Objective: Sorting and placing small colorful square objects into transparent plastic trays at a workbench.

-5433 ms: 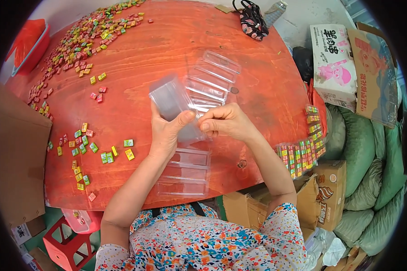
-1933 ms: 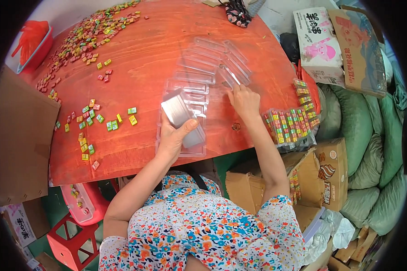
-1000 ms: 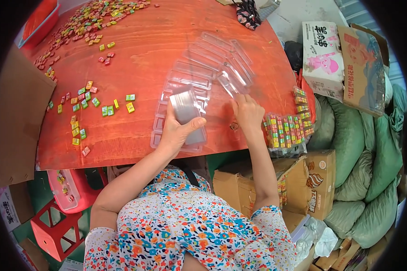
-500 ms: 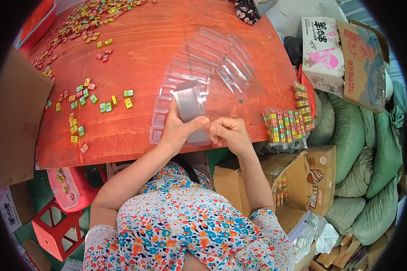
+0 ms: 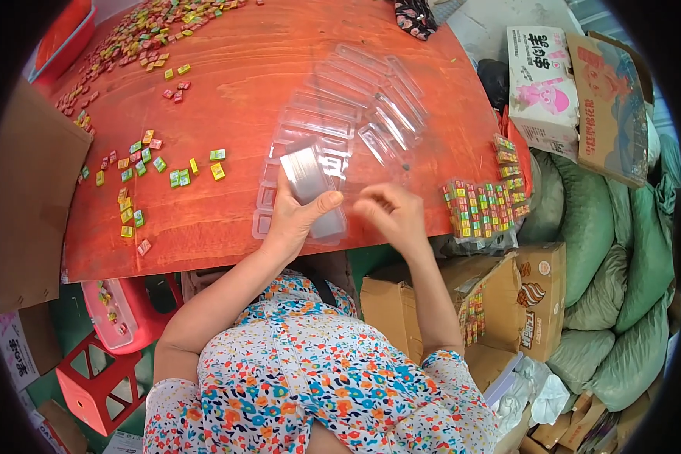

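Observation:
My left hand (image 5: 293, 216) is closed round a stack of clear plastic trays (image 5: 306, 175), its thumb lying across the near part. Just to the right, my right hand (image 5: 392, 216) hovers over the table's near edge, apart from the stack, its fingers curled and smeared by motion; I cannot make out anything in it. Beyond the stack, a fan of overlapping clear plastic trays (image 5: 321, 104) lies on the red table (image 5: 227, 219). More clear trays (image 5: 390, 125) rest at the fan's right side.
Small red, yellow and green packets (image 5: 138, 157) are scattered at left, with a larger heap (image 5: 147, 38) at the far left. Filled packs (image 5: 480, 208) stand at the right edge. A cardboard box (image 5: 499, 303) stands below right; a red stool (image 5: 91, 386) is below left.
My right hand has come away from the stack, moving slightly right and up. The stack in my left hand has tilted to the left.

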Demonstrator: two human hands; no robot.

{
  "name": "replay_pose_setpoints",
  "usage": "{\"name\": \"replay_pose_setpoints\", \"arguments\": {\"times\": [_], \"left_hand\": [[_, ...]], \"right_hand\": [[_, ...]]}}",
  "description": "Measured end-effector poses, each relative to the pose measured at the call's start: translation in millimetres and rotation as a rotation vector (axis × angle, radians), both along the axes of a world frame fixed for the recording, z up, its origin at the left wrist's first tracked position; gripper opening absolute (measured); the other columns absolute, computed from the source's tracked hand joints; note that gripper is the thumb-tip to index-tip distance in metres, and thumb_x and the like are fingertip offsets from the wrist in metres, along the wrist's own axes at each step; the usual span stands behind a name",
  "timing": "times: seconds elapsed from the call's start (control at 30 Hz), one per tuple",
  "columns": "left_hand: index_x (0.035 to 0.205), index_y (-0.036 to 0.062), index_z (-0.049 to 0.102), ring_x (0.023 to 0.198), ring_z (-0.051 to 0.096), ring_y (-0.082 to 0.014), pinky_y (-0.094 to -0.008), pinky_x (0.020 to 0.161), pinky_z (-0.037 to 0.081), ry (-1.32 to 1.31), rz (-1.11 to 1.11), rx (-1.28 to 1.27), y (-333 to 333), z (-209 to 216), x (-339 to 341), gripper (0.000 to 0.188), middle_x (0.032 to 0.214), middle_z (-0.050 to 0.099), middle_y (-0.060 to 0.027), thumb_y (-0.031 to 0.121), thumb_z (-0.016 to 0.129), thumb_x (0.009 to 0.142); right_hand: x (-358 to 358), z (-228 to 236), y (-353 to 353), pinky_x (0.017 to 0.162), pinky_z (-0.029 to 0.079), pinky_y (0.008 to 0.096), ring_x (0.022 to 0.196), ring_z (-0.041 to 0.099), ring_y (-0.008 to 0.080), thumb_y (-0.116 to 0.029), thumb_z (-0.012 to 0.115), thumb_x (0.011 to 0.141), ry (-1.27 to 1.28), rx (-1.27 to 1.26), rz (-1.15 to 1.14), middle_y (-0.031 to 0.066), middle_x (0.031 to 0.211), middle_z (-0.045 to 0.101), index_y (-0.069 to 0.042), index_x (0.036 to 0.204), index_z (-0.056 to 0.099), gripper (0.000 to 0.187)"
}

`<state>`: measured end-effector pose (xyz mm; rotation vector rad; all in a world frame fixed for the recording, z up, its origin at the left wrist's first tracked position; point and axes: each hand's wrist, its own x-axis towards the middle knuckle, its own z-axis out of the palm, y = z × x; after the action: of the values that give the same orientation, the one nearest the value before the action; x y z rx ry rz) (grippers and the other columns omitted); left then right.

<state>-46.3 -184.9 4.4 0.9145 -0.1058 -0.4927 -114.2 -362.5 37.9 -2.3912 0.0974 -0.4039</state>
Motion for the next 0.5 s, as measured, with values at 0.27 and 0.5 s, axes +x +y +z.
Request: {"name": "replay_pose_setpoints", "arguments": {"times": [0.27, 0.5], "left_hand": [[0.132, 0.0083, 0.038, 0.101, 0.056, -0.0147, -0.0307, 0.087, 0.048, -0.051, -0.051, -0.031, -1, 8, -4, 0.077, 0.112, 0.053, -0.0046, 0.016, 0.086, 0.073], [0.133, 0.0084, 0.037, 0.105, 0.055, -0.0152, -0.0312, 0.090, 0.048, -0.048, 0.000, 0.021, 5, 1, 2, 0.077, 0.115, 0.054, -0.0052, 0.015, 0.085, 0.073]], "right_hand": [[-16, 11, 20, 0.054, 0.043, 0.0193, 0.064, 0.055, 0.0025, -0.014, 0.071, 0.089, 0.372, 0.855, 0.127, -0.0012, 0.073, 0.065, 0.000, 0.091, 0.070, 0.014], [-14, 14, 5, 0.046, 0.044, 0.0255, 0.053, 0.056, 0.0079, -0.007, 0.064, 0.088, -0.026, 0.461, -0.135, 0.0008, 0.069, 0.064, -0.003, 0.083, 0.068, 0.007]]}}
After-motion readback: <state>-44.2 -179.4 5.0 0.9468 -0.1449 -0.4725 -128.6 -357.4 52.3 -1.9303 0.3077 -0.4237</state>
